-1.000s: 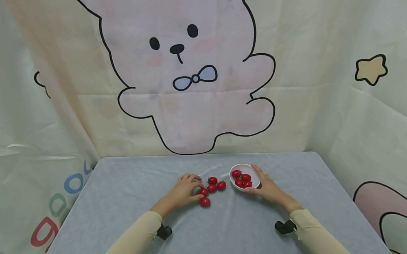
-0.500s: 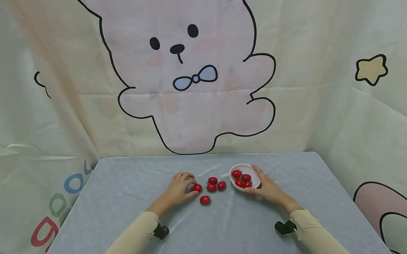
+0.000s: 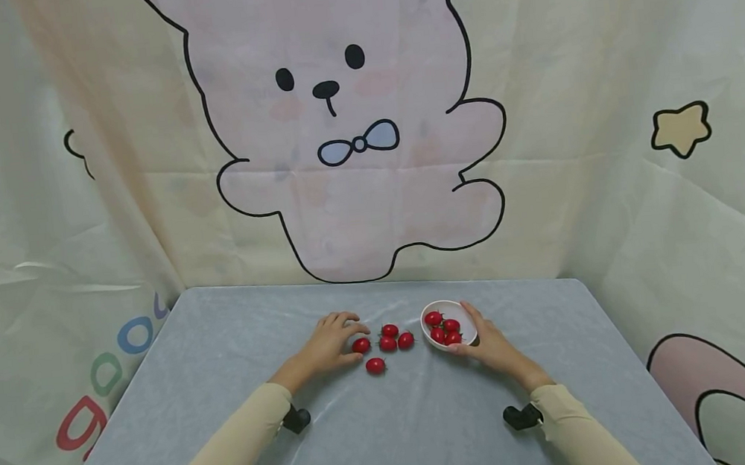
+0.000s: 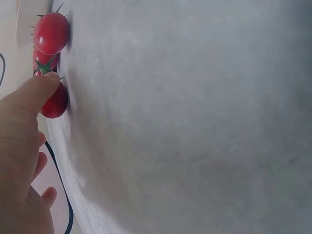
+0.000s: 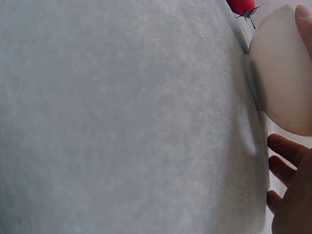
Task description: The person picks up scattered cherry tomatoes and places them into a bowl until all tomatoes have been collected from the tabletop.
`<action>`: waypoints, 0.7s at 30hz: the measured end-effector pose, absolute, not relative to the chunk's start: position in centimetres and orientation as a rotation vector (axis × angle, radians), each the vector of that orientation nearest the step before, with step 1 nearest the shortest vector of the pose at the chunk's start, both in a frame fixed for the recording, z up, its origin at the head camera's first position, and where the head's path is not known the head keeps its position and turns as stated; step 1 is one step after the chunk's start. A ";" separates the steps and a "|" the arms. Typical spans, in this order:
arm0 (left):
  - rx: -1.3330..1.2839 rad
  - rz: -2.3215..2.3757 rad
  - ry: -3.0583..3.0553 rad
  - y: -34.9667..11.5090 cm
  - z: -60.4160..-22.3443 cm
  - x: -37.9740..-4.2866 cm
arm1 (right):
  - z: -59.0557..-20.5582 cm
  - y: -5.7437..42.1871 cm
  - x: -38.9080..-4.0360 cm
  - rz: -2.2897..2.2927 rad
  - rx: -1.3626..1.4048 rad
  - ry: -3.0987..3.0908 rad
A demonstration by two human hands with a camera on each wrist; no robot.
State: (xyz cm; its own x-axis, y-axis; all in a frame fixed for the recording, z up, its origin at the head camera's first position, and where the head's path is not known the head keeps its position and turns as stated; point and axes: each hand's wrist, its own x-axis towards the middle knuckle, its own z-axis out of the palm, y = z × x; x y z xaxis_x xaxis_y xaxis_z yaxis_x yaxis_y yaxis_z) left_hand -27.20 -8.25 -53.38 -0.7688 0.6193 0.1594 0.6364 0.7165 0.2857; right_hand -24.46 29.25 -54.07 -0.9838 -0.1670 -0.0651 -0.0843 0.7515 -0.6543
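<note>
My left hand point(image 3: 329, 343) is beside a red cherry tomato point(image 3: 361, 345) on the table, its thumb and forefinger spread around it. In the left wrist view the thumb point(image 4: 45, 87) overlaps a tomato point(image 4: 54, 103) with a green stem. My right hand point(image 3: 492, 341) holds the white bowl point(image 3: 466, 321) by its side, thumb at the near rim and fingers at the far one. Several tomatoes point(image 3: 451, 325) lie in the bowl. Seen from the right wrist, the bowl point(image 5: 280, 68) shows its outer wall.
Three tomatoes point(image 3: 388, 344) lie grouped between the left hand and the bowl, and a single tomato point(image 3: 375, 366) lies nearer the front. A grey-blue cloth covers the table point(image 3: 406, 439). Printed curtains point(image 3: 357, 211) hang behind it and at both sides.
My left hand moved left with a tomato, away from the group; its fingers have since spread from it. The front tomato shifted slightly. My right hand and the bowl stayed put.
</note>
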 end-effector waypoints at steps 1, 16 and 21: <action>-1.061 -0.510 -2.862 -8.2 -53.3 -27.2 | -54.1 29.2 -24.5 -1.050 -0.203 2.825; -1.032 -0.507 -2.909 -7.9 -53.1 -27.5 | -53.8 29.1 -24.4 -1.053 -0.210 2.816; -0.996 -0.498 -2.913 -8.3 -53.1 -27.5 | -53.9 29.2 -24.4 -1.047 -0.193 2.817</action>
State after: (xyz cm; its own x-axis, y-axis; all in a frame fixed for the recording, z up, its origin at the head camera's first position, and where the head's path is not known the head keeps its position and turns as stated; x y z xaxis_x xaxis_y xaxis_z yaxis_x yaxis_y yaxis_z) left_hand -27.48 -8.27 -53.10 -0.7959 0.5927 0.1234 0.6001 0.7452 0.2907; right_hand -24.43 29.21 -53.88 -0.9833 -0.1646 -0.0771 -0.0743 0.7512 -0.6559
